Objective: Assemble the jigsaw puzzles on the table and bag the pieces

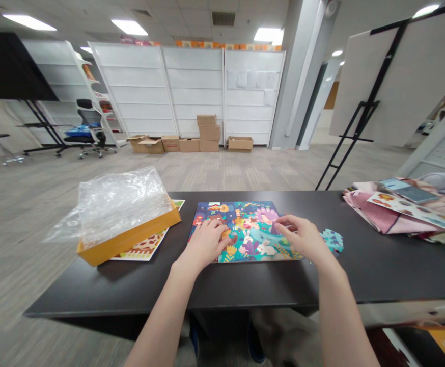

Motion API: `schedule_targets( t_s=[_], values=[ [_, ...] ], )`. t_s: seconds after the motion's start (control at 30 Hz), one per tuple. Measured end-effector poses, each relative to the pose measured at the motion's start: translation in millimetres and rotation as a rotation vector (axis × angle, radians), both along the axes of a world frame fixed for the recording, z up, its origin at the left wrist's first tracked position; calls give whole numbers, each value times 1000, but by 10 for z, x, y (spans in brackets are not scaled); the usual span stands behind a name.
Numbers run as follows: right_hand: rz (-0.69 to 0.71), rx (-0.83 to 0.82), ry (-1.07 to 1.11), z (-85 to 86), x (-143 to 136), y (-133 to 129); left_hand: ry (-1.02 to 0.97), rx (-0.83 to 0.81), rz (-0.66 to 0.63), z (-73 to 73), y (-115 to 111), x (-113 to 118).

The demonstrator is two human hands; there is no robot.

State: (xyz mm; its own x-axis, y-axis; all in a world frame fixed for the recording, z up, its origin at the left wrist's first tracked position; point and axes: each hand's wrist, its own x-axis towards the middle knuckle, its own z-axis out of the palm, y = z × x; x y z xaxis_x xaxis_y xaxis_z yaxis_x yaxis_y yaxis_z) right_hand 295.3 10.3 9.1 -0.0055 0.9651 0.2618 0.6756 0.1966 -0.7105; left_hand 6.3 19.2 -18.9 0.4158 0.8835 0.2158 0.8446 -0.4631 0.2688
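Note:
A colourful animal puzzle (249, 237) lies flat on the dark table (245, 285). On its left part rests my left hand (207, 239), its fingers spread over the pictures. At the puzzle's right side, my right hand (301, 235) has its thumb and fingertips pinched together at a small purple piece (274, 228) by the pink peacock picture. Some loose teal pieces (333, 240) lie just right of my right hand, partly hidden by it.
A yellow box (131, 237) with clear plastic wrap (123, 201) sits on picture sheets (146, 250) at the left. Folded cloths (383, 216) bear a phone (417, 193) and a sticker sheet (413, 209) at the right. Beyond stand cartons (209, 133) and an easel (360, 112).

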Motion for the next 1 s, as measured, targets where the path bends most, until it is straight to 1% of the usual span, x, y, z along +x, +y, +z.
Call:
schedule_targets(
  t_s=[0.1,0.2,0.27,0.33,0.4,0.47,0.53,0.63,0.77,0.87,1.0],
  values=[
    [-104,34,15,33,164,-20,-11,-4,-8,11,-18,-2],
    [-240,45,45,36,415,-48,-28,-11,-8,22,-70,5],
    [-337,58,31,19,640,-69,-56,-23,-36,31,-120,10],
    [-423,89,-18,-9,898,-97,-85,-54,-105,42,-173,13],
    [-496,69,-63,-43,1152,-130,-91,-84,-160,52,-219,13],
    [-548,26,-120,-81,1362,-165,-75,-96,-179,59,-247,11],
    [-542,-38,-160,-123,1499,-192,-62,-98,-184,67,-256,9],
    [-448,-131,-192,-186,1563,-206,-63,-104,-186,85,-245,10],
    [-340,-192,-257,-245,1507,-197,-55,-115,-182,101,-219,7],
    [-280,-229,-310,-262,1460,-183,-45,-111,-194,86,-203,-6],
    [-258,-237,-352,-258,1423,-165,-31,-112,-192,67,-198,-14]
  ],
)
